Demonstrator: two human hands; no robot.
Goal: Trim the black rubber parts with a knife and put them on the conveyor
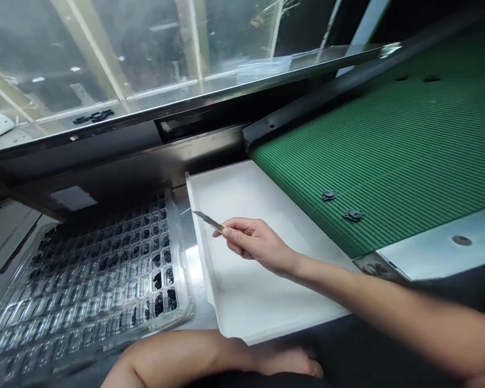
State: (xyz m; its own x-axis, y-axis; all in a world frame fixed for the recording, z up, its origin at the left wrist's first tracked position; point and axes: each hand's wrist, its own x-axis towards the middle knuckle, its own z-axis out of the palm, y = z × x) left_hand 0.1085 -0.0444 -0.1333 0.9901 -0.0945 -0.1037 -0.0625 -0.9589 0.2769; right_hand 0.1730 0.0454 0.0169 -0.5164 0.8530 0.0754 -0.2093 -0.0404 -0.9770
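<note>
My right hand (256, 240) is closed around the handle of a slim craft knife (209, 221), its pointed blade aimed to the left. Hand and knife are above a shallow white tray (230, 302). Low in the view, my left hand (289, 361) lies near the tray's front edge; its fingers are mostly hidden, so its grip does not show. On the green ribbed conveyor belt (392, 161), to the right of the tray, rest two small dark parts, one round part (329, 195) and another (353, 215) closer to me.
Left of the white tray stands a clear plastic compartment tray (188, 291), with black parts in many pockets. Behind runs a metal ledge (210, 148) below a glass-like surface (145, 54) bearing several dark pieces (94, 116). A metal plate (440, 245) borders the belt's near side.
</note>
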